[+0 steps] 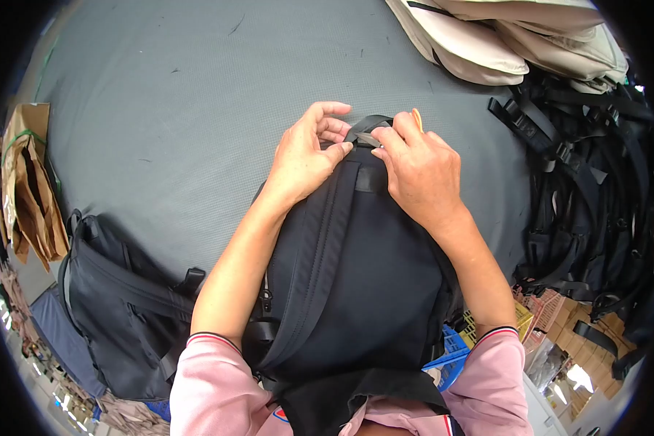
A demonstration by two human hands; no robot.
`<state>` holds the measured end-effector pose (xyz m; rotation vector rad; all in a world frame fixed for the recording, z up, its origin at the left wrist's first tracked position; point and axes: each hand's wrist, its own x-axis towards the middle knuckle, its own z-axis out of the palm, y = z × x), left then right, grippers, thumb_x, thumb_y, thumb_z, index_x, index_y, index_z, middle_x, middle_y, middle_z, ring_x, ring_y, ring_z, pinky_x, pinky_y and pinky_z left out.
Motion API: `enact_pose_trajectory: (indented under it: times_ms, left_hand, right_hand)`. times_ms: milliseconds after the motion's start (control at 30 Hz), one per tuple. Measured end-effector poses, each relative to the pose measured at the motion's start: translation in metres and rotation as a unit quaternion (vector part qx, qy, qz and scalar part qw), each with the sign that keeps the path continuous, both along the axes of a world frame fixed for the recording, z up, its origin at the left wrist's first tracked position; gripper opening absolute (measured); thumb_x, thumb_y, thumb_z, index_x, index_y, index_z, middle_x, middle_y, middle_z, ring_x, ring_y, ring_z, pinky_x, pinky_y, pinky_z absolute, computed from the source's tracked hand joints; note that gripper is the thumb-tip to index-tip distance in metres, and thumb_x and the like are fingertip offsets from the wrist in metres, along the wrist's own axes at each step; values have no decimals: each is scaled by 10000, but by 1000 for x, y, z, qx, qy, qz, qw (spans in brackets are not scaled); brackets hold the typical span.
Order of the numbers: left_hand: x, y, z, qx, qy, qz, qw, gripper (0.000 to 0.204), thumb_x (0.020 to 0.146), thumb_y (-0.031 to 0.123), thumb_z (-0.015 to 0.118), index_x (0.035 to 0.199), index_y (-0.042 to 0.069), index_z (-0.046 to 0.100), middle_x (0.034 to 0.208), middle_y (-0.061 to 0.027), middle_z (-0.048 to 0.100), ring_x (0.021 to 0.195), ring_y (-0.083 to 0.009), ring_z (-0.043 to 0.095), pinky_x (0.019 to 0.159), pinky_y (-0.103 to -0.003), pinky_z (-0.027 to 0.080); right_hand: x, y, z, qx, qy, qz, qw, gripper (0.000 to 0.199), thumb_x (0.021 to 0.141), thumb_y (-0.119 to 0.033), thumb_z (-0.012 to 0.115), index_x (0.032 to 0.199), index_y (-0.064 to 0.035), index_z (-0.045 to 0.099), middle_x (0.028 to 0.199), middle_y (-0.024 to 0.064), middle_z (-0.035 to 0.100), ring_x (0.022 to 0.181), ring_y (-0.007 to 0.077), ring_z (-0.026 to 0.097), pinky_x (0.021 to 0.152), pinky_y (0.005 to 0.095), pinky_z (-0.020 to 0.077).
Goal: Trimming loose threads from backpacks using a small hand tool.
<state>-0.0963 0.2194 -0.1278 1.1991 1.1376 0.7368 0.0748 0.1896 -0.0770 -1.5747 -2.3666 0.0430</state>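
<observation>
A black backpack [385, 269] lies in front of me with its strap side up and its top pointing away. My left hand [305, 152] is closed at the top of it, pinching the black carry handle [371, 122] between thumb and fingers. In my right hand [421, 167] is a small pair of snips [364, 136]. Their grey metal tip reaches to the base of the handle, and an orange end [417, 120] sticks up behind the knuckles. A padded shoulder strap [320, 254] runs down the bag's left half. My right fingers hide most of the snips.
Another black backpack [123, 305] lies at the left on the grey table [196, 131]. Brown paper [29, 189] hangs at the left edge. Beige bags [479, 43] are stacked far right, above a heap of black bags [581, 196]. Blue and yellow crates [450, 356] stand below the table.
</observation>
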Motion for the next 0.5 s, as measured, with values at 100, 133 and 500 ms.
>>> enact_pose_trajectory:
  times_ms: [100,133,500]
  left_hand:
    - [-1,0,0,-6,6,8,1000,440,779,7,639,1203,48,530,1004,-72,643,930,-155,605,823,-300,491]
    - [-1,-1,-1,-5,6,8,1000,440,779,7,639,1203,48,530,1004,-72,643,930,-155,605,823,-300,491]
    - [1,-1,1,-9,15,18,1000,446,777,21,651,1204,63,532,994,-47,652,916,-150,612,833,-305,490]
  right_hand:
    - [2,-3,2,16,27,-6,999,211,716,-110,713,895,-90,602,834,36,523,605,217,560,547,320,448]
    - [2,-4,3,22,51,-19,998,182,720,-104,699,856,-73,583,804,36,499,619,205,563,553,315,445]
    - [0,-6,3,0,40,-36,999,229,737,-108,709,944,-95,610,845,37,524,583,223,562,530,327,449]
